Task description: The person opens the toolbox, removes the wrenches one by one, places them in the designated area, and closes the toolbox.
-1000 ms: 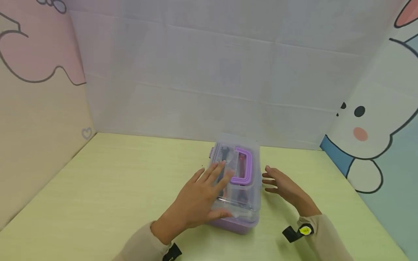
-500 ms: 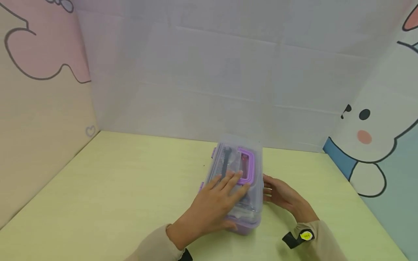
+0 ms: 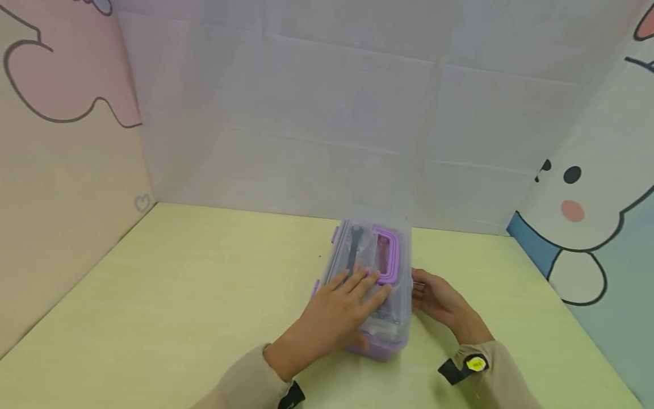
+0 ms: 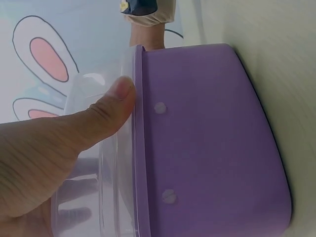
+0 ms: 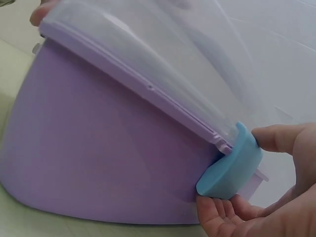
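A toolbox point(image 3: 380, 346) with a purple base and a clear lid point(image 3: 393, 309) lies lengthwise away from me. A purple carrying handle point(image 3: 393, 255) is set in its top, and a dark wrench point(image 3: 353, 244) shows through the lid. My left hand point(image 3: 329, 321) rests on the lid with its fingers spread; in the left wrist view its thumb point(image 4: 111, 106) presses the lid's near end at the purple rim. On the right side, my right hand point(image 3: 443, 301) grips a light blue latch point(image 5: 234, 165), thumb at its upper edge and fingertips under its lower edge.
The toolbox stands on a pale yellow table point(image 3: 204, 295). Purple hinges point(image 3: 315, 288) stick out on its left side. A white sheet point(image 3: 286, 113) hangs behind the table, and printed cartoon panels point(image 3: 603, 238) stand at both sides.
My left hand has moved right and settled on the lid, its thumb coming to the near end. My right hand has moved in against the box's right side and taken hold of the latch.
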A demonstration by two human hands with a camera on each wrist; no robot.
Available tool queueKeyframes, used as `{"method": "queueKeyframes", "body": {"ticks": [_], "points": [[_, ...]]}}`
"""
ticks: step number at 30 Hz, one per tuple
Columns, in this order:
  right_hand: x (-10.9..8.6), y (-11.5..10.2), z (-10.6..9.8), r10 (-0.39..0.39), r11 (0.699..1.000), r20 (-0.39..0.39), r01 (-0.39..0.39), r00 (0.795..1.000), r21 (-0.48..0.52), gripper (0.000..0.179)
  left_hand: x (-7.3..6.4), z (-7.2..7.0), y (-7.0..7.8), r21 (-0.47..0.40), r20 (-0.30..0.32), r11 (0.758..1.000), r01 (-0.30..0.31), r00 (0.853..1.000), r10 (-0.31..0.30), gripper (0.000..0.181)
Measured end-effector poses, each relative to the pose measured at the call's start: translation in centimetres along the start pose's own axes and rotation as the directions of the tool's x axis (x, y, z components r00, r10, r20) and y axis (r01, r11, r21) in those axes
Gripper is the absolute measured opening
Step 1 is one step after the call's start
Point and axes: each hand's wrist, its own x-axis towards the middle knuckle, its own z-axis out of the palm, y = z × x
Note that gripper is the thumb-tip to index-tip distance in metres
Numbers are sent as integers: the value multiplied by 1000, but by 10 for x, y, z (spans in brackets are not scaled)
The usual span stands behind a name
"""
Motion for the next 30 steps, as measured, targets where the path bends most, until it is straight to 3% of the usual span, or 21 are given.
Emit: {"method": "queueKeyframes", "body": {"ticks": [8, 17, 23, 30], "points": [[6, -1, -5, -3, 1000, -19, 4, 1000, 25, 40, 10, 4, -3, -47, 32, 999, 12, 999, -11, 99], [5, -1, -6, 68, 992, 2, -68, 998, 109, 40, 12, 3, 3, -62, 69, 997, 53, 996, -48, 100], [6, 0, -7, 64, 982, -4, -62, 998, 177, 30, 14, 7, 10, 11, -6, 1000, 26, 1000, -26, 104], [8, 2, -10, 29, 973, 83, -47, 996, 225, 31, 14, 11, 13, 52, -88, 999, 13, 996, -8, 100]]}}
